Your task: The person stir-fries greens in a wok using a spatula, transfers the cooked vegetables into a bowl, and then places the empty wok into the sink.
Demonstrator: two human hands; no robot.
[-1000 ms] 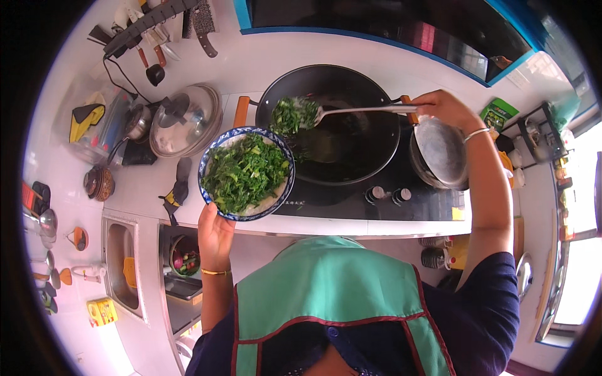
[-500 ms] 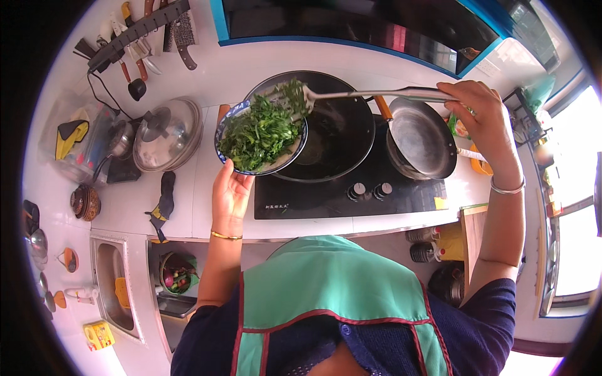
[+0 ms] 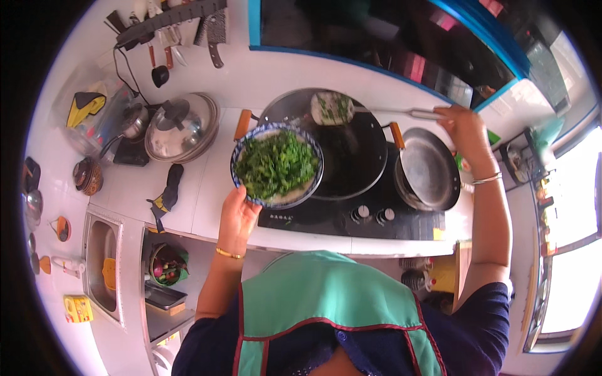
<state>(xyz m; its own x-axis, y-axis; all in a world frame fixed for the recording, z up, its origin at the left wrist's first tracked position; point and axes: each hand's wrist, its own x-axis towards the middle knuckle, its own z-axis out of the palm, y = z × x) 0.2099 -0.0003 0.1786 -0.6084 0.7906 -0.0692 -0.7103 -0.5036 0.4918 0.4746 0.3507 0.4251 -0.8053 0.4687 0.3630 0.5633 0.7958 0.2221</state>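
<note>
My left hand [image 3: 238, 218] grips the near rim of a blue-patterned bowl [image 3: 254, 195] heaped with chopped green leaves [image 3: 276, 163], held over the left side of a black wok [image 3: 354, 153]. My right hand [image 3: 463, 128] holds the long handle of a metal spatula [image 3: 332, 108], whose blade hovers over the wok's far rim with a few green bits stuck to it. The wok has orange handles and sits on a black cooktop [image 3: 351, 216].
A second dark pan [image 3: 429, 169] sits right of the wok. A steel lidded pot [image 3: 182, 128] and a small kettle [image 3: 132, 122] stand at left, knives hang on the wall rack [image 3: 169, 15], and a sink [image 3: 103, 269] lies lower left.
The bowl of greens has come lower and slightly back toward me over the wok's left side. The spatula blade has moved off the bowl's rim and now hovers above the wok's far edge.
</note>
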